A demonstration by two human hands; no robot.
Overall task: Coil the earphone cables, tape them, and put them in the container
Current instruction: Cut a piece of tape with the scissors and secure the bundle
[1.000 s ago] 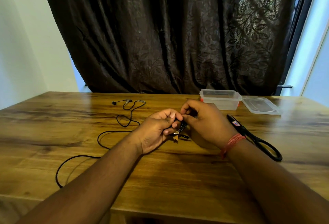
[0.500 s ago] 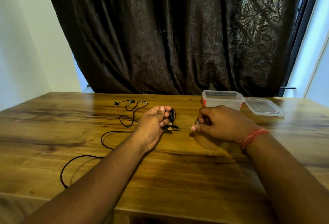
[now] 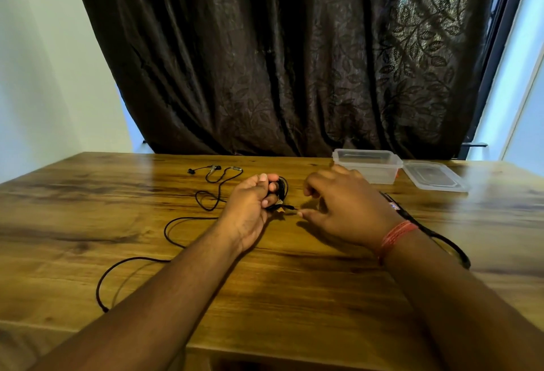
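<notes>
While pinned in the curled left hand (image 3: 250, 205) so the loops stay gathered for taping, coiled earphone cable (image 3: 281, 191) held just above the wooden table (image 3: 294, 282). Right hand (image 3: 347, 208) loose-fingered and empty beside it, blurred. Open plastic container (image 3: 366, 164) waiting behind, second earphone cable (image 3: 206, 202) uncoiled at left.

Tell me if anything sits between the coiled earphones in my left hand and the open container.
Only your right hand hovers in that path. The coiled earphones are gripped in your left hand; the container stands open beyond the right hand, its lid lying beside it.
</notes>
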